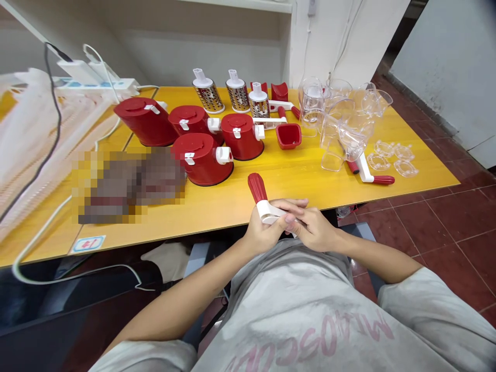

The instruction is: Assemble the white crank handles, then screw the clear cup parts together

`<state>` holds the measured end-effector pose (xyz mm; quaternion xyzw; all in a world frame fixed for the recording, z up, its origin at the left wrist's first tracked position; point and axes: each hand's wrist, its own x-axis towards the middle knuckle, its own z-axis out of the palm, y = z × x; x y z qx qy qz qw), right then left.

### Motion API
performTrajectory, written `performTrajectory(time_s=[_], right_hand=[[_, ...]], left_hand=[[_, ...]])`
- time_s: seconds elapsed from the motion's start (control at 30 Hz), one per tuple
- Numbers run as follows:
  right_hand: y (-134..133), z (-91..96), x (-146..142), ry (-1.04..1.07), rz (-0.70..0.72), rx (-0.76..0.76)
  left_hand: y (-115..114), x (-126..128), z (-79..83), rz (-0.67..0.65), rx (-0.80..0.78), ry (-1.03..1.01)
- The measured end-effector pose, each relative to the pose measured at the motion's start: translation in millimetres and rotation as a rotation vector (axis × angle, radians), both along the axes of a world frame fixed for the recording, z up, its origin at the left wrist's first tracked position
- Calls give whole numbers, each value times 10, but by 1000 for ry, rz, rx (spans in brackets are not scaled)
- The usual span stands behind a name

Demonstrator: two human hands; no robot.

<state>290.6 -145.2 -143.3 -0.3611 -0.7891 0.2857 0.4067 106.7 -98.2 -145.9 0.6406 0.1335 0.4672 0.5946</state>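
Note:
My left hand grips the white arm of a red-handled crank handle just above the front edge of the yellow table. My right hand is pressed against my left, its fingers at the white arm's far end. The red grip points up and away from me. Closest to my hands on the table stands a red grater housing with a white fitting. Part of the white arm is hidden by my fingers.
Further red housings, steel drum graters, clear plastic cups, clear rings and a second crank handle stand on the table. A pixelated patch covers the left part. A power strip lies behind it.

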Motion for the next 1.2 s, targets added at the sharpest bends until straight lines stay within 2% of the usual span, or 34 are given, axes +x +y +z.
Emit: performTrajectory(time_s=[0.1, 0.2, 0.4, 0.53, 0.6, 0.7, 0.83, 0.9, 1.03, 1.2], right_hand=[[11, -116, 10, 19, 3, 104], [20, -207, 10, 82, 25, 196], [43, -235, 12, 20, 114, 289], [67, -213, 16, -48, 109, 260], [71, -202, 13, -18, 116, 253], [65, -215, 5, 23, 132, 274], [60, -314, -10, 28, 58, 415], [64, -363, -20, 24, 29, 422], [69, -360, -39, 11, 9, 354], [46, -187, -52, 58, 4, 178]], left_hand=[[-2, 5, -43, -39, 66, -83], [3, -8, -3, -67, 163, -153], [-10, 30, 356, -107, 431, -114], [-20, 54, 520, -119, 464, -106], [-14, 32, 504, -136, 495, -93], [-5, -24, 387, -137, 548, -70], [-26, -74, 203, -46, 549, -42], [-42, -77, 144, -7, 523, -38], [-41, -63, 109, 1, 417, -51], [17, -46, 98, -90, 278, -81]])
